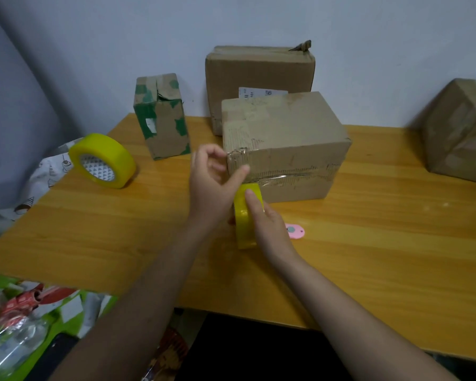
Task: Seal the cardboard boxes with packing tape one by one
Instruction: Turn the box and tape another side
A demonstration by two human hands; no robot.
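Observation:
A brown cardboard box [283, 144] lies mid-table with clear tape along its front seam. My right hand [267, 218] grips a yellow tape roll [243, 218] held on edge just in front of the box's lower left corner. My left hand [215, 182] is beside the box's left end, fingers curled, thumb pressing the tape end against the front face near the corner. A second, larger yellow tape roll [102, 160] lies tilted at the table's left edge.
A green-patched box [162, 116] stands at the back left, a big box [259, 72] behind the middle one, another box [462, 130] at far right. A pink cutter [294, 231] lies by my right wrist. Bags and a bottle [14, 339] sit lower left.

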